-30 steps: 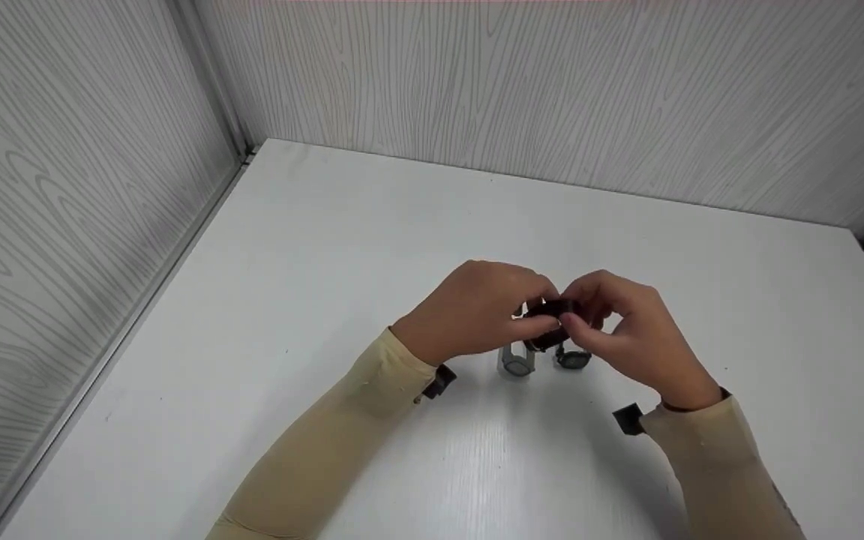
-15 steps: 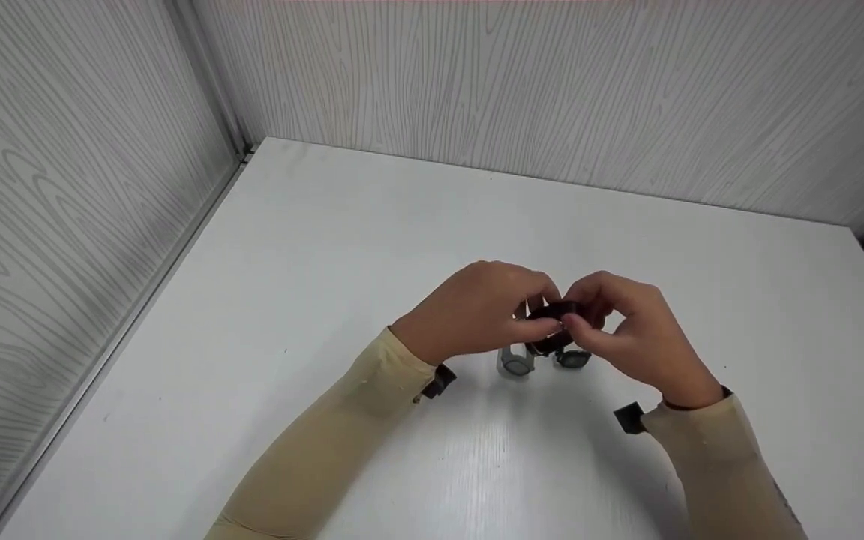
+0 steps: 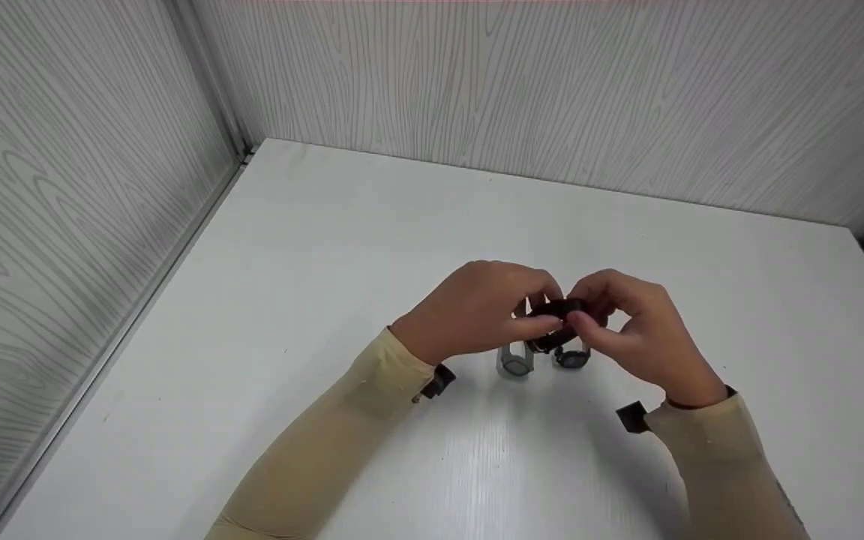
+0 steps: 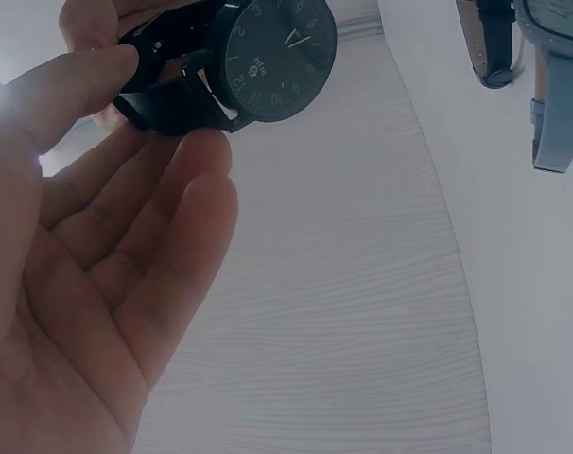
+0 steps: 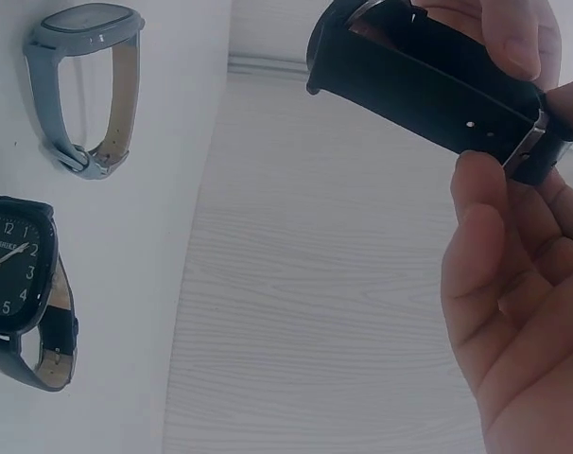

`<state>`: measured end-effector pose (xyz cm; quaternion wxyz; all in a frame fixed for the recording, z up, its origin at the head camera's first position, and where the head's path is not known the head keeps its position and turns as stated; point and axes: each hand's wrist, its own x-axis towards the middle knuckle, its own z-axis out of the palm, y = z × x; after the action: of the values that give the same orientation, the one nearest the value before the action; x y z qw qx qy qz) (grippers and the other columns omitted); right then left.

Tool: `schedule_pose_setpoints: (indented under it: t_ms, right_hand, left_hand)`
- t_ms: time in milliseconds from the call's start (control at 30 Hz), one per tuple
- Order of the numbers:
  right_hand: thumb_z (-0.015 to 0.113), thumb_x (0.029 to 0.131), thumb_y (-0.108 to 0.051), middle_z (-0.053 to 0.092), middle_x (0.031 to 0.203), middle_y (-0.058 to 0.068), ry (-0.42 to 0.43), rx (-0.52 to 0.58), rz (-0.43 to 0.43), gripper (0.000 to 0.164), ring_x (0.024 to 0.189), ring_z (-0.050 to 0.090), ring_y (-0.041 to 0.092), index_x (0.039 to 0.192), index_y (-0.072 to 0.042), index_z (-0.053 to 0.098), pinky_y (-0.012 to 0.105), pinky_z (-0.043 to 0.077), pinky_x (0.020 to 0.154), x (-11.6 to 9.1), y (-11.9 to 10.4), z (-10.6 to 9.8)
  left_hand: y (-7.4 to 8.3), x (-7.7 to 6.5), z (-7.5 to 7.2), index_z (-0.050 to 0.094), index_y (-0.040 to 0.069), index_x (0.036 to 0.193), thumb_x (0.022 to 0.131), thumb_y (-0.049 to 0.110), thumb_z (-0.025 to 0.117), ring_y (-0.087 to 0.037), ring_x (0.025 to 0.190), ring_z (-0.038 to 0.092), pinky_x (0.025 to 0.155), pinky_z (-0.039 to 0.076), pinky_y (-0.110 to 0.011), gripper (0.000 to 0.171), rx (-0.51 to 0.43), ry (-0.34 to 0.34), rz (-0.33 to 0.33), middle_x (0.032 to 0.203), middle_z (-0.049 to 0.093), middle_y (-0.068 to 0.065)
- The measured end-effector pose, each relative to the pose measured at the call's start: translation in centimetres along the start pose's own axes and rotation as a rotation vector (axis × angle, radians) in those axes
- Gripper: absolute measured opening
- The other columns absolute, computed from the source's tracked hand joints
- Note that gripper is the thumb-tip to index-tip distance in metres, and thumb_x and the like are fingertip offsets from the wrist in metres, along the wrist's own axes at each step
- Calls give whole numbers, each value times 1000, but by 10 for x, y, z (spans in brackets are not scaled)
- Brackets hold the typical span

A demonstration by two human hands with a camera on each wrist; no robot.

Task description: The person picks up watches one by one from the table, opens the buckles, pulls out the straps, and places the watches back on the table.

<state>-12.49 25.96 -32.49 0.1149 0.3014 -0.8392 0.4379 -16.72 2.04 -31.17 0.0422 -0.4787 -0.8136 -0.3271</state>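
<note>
- View from the head: the round black watch (image 3: 550, 343) appears raised above the white tabletop (image 3: 372, 217), at four o'clock from centre. The left hand (image 3: 477, 311) pinches it from nine o'clock, the right hand (image 3: 638, 330) from three. The gray watch (image 3: 516, 365) rests near it at seven o'clock, the square-faced watch (image 3: 573, 358) at five. Likely hazard: if both grasps failed, the falling watch could strike these two.

- Left wrist view: the dial (image 4: 279, 57) stands at twelve o'clock, beyond the left hand, whose thumb and fingertips grasp the dark strap (image 4: 178, 109) at about eleven. Likely hazard: the weight of the dial end, unsupported past this pinch, could twist the strap loose.

- Right wrist view: the right hand's fingertips grip the strap at two o'clock, beside the metal buckle (image 5: 528, 142); small strap holes (image 5: 470, 124) show nearby. Whether a pin sits in any hole cannot be told. Likely hazard: uneven pulling could let the strap end slip through the buckle, the fingers partly hiding it.
</note>
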Motion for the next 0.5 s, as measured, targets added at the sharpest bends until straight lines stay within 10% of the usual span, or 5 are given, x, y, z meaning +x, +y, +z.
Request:
schedule_pose_setpoints:
  t_ms: [500]
  right_hand:
    - [65,95,10,71,92,4,54,95,15,20,76,66,12,111,-2,68,21,53,68,1,-2,-3]
  left_hand:
    - [-1,-1,-1,73,11,110,100,27,70,-4,78,63,69,49,-21,19,-9,40,30,91,73,6]
